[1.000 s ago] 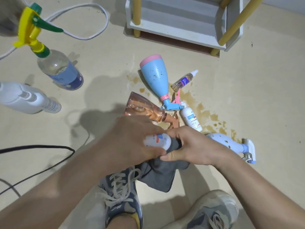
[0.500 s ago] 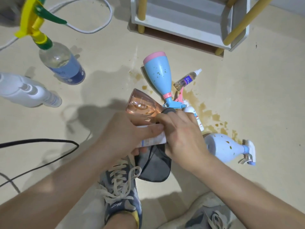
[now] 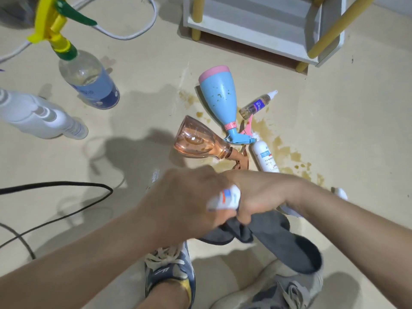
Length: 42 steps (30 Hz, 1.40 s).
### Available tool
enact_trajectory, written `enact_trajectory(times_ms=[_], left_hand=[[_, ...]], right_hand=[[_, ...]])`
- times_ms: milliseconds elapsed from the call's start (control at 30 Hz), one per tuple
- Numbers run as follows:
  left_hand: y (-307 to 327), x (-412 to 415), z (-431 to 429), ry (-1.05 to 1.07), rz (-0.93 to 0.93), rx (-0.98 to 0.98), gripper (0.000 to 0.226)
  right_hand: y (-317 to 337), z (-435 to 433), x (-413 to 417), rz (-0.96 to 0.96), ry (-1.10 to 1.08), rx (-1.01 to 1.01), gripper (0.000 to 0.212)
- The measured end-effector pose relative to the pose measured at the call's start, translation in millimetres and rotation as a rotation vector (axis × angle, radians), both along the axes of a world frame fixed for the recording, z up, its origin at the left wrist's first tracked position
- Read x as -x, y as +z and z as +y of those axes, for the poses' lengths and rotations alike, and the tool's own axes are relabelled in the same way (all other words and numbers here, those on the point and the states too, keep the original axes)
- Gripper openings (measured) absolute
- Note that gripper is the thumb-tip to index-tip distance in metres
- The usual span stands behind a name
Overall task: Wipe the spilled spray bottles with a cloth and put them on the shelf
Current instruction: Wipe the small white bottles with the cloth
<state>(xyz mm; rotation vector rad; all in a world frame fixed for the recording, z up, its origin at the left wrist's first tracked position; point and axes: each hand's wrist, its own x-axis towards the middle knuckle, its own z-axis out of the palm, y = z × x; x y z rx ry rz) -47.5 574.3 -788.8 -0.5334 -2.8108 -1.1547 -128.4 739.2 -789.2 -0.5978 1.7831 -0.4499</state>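
My left hand [image 3: 185, 201] grips a small white bottle [image 3: 226, 198] with a red and blue label. My right hand [image 3: 260, 192] holds a dark grey cloth [image 3: 287, 239] against that bottle; the cloth hangs down over my shoes. On the floor beyond lie a blue bottle with a pink base [image 3: 219, 97], a clear pink bottle [image 3: 198, 142], a small white bottle [image 3: 265, 157] and a tiny amber bottle [image 3: 256, 105], all in a brown spill [image 3: 283, 150]. A pale blue bottle [image 3: 340, 194] is mostly hidden behind my right wrist. The white shelf [image 3: 256, 32] stands at the top.
Upright at the left stand a clear bottle with a yellow and green sprayer [image 3: 87, 79] and a white pump bottle [image 3: 42, 117]. A black cable [image 3: 66, 186] and a white cable [image 3: 133, 34] lie on the floor. My two shoes [image 3: 169, 270] are at the bottom.
Both hands came back toward me with the small white bottle. The cloth slid along it and now hangs lower to the right. The view shifted slightly.
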Motion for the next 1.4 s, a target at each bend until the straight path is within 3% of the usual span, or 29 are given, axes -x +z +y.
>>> enact_trajectory(times_ms=[100, 133, 200, 233, 300, 367, 433, 467, 500, 533, 600, 667, 767, 833, 933, 1033, 1100, 1267, 1333, 1400], left_hand=[[8.8, 13.9, 2.7, 0.494, -0.827, -0.603, 0.022], [7.9, 16.4, 1.3, 0.557, -0.987, -0.710, 0.025], [9.7, 13.6, -0.2, 0.561, -1.152, -0.806, 0.032], [9.4, 11.7, -0.8, 0.548, -1.158, -0.810, 0.030], [4.2, 3.2, -1.2, 0.527, -0.970, -0.662, 0.019], [-2.2, -7.8, -2.7, 0.388, -0.453, -0.305, 0.017], [-9.5, -14.2, -6.2, 0.009, 0.133, 0.026, 0.022], [-13.5, -16.5, -7.4, -0.147, 0.311, 0.150, 0.028], [-17.8, -16.7, -9.8, -0.225, 0.408, 0.222, 0.029], [-21.2, -14.7, -12.8, -0.233, 0.435, 0.248, 0.028], [-27.2, -12.1, -18.1, -0.115, 0.337, 0.175, 0.025], [-31.0, -15.2, -20.8, 0.129, 0.127, 0.006, 0.031], [-24.8, -24.8, -19.5, 0.482, -0.195, -0.199, 0.037], [-25.4, -28.4, -15.2, 0.619, -0.313, -0.295, 0.038], [-23.5, -22.3, 0.7, 0.647, -0.405, -0.444, 0.031], [-9.4, -10.9, 14.8, 0.506, -0.422, -0.528, 0.016], [-9.0, -8.7, 14.4, 0.426, -0.453, -0.553, 0.016], [-22.4, -9.9, 14.5, 0.408, -0.532, -0.570, 0.026], [-24.4, -6.6, 12.4, 0.460, -0.571, -0.669, 0.026], [-29.6, -4.4, 7.8, 0.468, -0.648, -0.789, 0.032]], right_hand=[[-14.6, -1.2, -22.4, 0.885, -0.057, -0.009, 0.045], [-20.3, -2.5, -28.3, 1.078, -0.059, -0.005, 0.045], [-26.5, -4.5, -32.4, 1.193, -0.066, 0.075, 0.045], [-27.7, -5.6, -30.6, 1.157, -0.046, 0.116, 0.045], [-20.2, -9.3, -19.3, 0.887, 0.007, 0.161, 0.036], [-7.7, -14.3, -4.1, 0.404, 0.070, 0.086, 0.028], [1.3, -15.4, 8.7, -0.183, 0.129, -0.104, 0.031], [1.1, -12.6, 11.4, -0.394, 0.142, -0.134, 0.027], [-1.8, -10.0, 11.2, -0.493, 0.139, -0.122, 0.022], [-6.9, -7.8, 8.9, -0.474, 0.113, -0.080, 0.018], [-16.0, -1.7, 4.1, -0.239, -0.026, 0.017, 0.040], [-18.3, 7.8, 1.6, -0.050, -0.438, 0.136, 0.046], [-10.2, 25.7, -7.3, -0.209, -1.352, 0.478, 0.033], [-2.4, 26.0, -17.3, -0.329, -1.722, 0.713, 0.020], [1.2, -12.0, -36.6, -0.326, -1.833, 0.818, 0.021], [0.5, -58.5, -57.0, -0.257, -1.774, 0.815, 0.033], [1.6, -66.5, -66.4, -0.257, -1.786, 0.835, 0.045], [2.8, -47.1, -72.2, -0.209, -1.634, 0.727, 0.024], [-2.1, -41.0, -73.2, -0.218, -1.607, 0.675, 0.036], [-7.1, -33.4, -70.8, -0.302, -1.724, 0.608, 0.045]])
